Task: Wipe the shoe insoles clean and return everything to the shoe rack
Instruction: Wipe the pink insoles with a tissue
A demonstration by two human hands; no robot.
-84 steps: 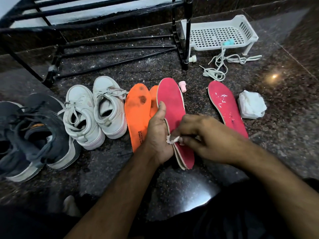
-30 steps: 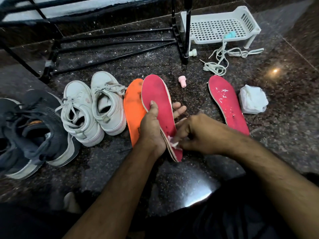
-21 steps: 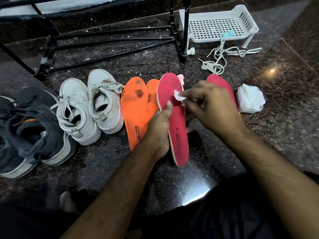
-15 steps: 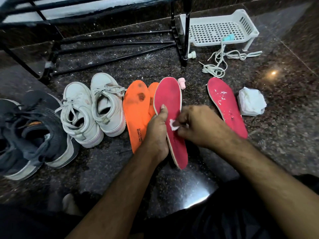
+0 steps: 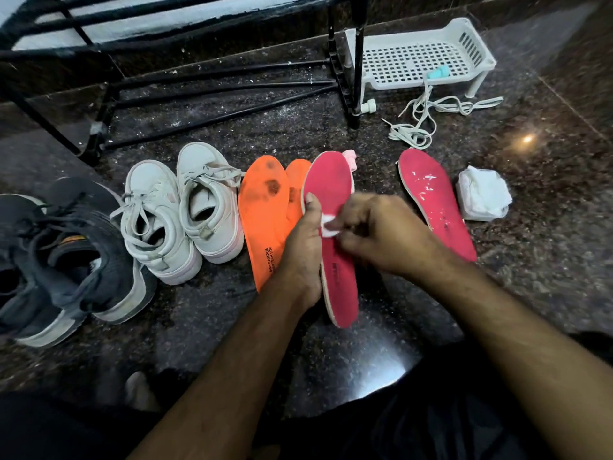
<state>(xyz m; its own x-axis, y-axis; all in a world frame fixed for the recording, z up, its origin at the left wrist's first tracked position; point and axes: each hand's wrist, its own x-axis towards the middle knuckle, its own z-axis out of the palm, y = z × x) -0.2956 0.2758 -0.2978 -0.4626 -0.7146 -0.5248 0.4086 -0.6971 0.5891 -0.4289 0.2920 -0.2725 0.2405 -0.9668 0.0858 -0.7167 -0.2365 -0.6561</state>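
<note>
My left hand (image 5: 303, 250) grips a pink insole (image 5: 330, 184) by its left edge, thumb on top, holding it tilted above the floor. My right hand (image 5: 374, 232) pinches a small white wipe (image 5: 328, 225) against the middle of that insole. A second pink insole (image 5: 434, 200) lies flat to the right, with white flecks on it. Two orange insoles (image 5: 263, 210) with dark stains lie on the floor left of my left hand. The black metal shoe rack (image 5: 212, 78) stands behind them.
A pair of white sneakers (image 5: 179, 210) and a pair of dark grey sneakers (image 5: 59, 257) sit at left. A wad of white tissues (image 5: 482, 194), loose laces (image 5: 428, 117), a white plastic tray (image 5: 421, 58) and a small pink cap (image 5: 350, 157) lie at right and behind.
My right hand has rubbed the wipe up to the insole's toe and back down to its middle. My left hand has kept hold, turning the insole's top face toward me.
</note>
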